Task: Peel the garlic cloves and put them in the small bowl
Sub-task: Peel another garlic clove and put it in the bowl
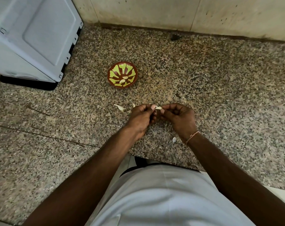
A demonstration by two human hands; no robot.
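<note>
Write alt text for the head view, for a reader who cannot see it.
Both hands, left hand and right hand, pinch a garlic clove above a speckled granite counter. Beyond them a small red-and-green bowl holds two peeled cloves; garlic skins lie nearby.

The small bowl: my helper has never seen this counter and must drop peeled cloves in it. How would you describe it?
On the speckled granite counter, look right of the pale blue appliance, beyond both hands. The small bowl is round, brown-rimmed with yellow-green petal shapes, the only dish there, holding two peeled cloves.

Small bowl [122,74] on counter [220,79], two cloves [123,79] inside, beyond both hands [161,116].
</note>
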